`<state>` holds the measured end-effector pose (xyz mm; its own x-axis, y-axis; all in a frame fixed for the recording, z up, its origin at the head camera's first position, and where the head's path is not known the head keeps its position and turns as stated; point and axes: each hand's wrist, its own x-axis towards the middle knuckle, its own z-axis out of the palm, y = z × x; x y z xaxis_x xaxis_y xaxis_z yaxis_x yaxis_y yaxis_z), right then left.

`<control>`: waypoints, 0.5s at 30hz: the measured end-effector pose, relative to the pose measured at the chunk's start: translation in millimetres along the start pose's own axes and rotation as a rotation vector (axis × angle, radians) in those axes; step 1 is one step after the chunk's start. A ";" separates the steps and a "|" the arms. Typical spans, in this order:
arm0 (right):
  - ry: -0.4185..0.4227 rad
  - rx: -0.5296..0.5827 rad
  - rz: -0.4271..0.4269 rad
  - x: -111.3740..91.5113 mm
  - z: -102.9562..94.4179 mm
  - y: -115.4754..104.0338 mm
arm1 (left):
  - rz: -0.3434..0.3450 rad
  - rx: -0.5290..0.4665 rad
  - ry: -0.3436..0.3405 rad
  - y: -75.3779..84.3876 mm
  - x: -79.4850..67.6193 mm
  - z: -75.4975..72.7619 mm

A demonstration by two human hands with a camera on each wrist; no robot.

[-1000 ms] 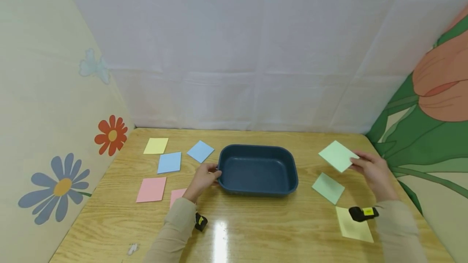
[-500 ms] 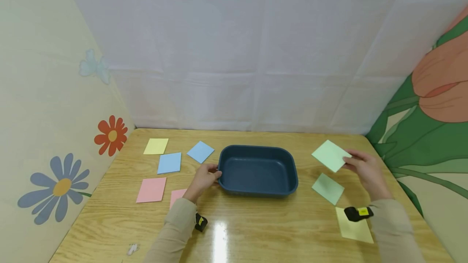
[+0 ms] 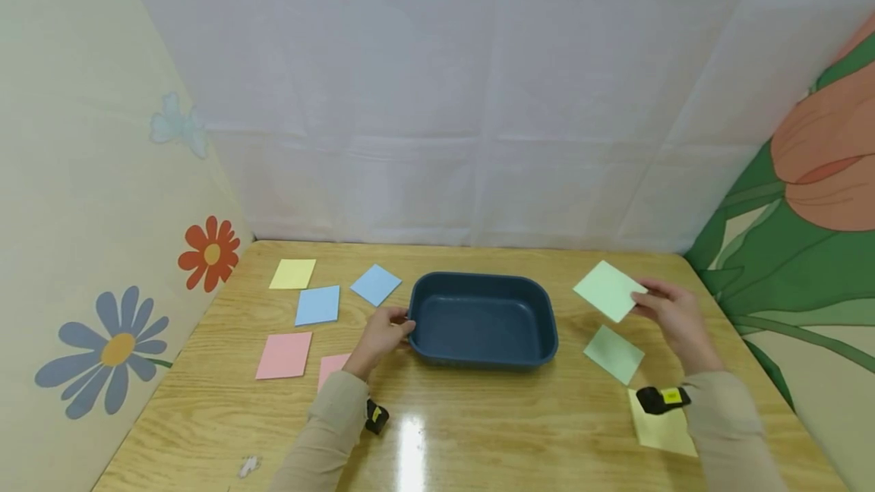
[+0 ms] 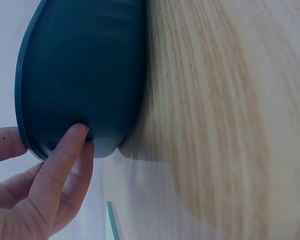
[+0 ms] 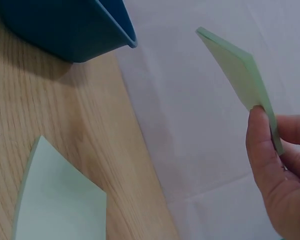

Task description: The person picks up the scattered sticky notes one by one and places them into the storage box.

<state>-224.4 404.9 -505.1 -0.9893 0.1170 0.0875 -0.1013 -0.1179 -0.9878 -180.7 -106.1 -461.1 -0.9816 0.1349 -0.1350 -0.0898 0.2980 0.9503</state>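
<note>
In the head view a dark blue rectangular bin (image 3: 484, 361) stands mid-table with nothing inside. My left hand (image 3: 380, 339) holds its left end, thumb and fingers on either side of the rim in the left wrist view. Raised above the table on the right, a light green sticky note pad (image 3: 608, 291) is pinched at one corner by my right hand (image 3: 673, 319). The right wrist view shows the pad's thickness between thumb and fingers (image 5: 260, 135). Below it a second green sticky note pad (image 3: 614, 355) lies flat on the table.
A yellow pad (image 3: 659, 427) lies partly under the right wrist. On the left lie another yellow pad (image 3: 292, 274), two blue pads (image 3: 317, 305) and two pink pads (image 3: 284, 355), one partly behind the left arm. A white cloth (image 3: 472, 97) hangs behind the table.
My right hand has moved left toward the bin, carrying the light green sticky note pad. My left hand and the bin have stayed in place.
</note>
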 end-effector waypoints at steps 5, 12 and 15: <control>-0.072 -0.016 0.004 -13.3 32.1 -25.4 | 0.001 -0.004 0.006 -0.8 0.8 -0.1; -0.087 -0.052 0.001 -30.1 69.3 -51.2 | 0.006 0.000 0.008 -2.1 1.8 1.3; -0.110 -0.077 -0.015 -35.4 80.9 -59.7 | 0.002 0.007 0.010 -1.7 1.8 1.8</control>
<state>-191.8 328.0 -438.8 -0.9937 0.0088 0.1114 -0.1116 -0.0402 -0.9929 -182.0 -104.7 -463.5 -0.9834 0.1262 -0.1306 -0.0869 0.3042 0.9486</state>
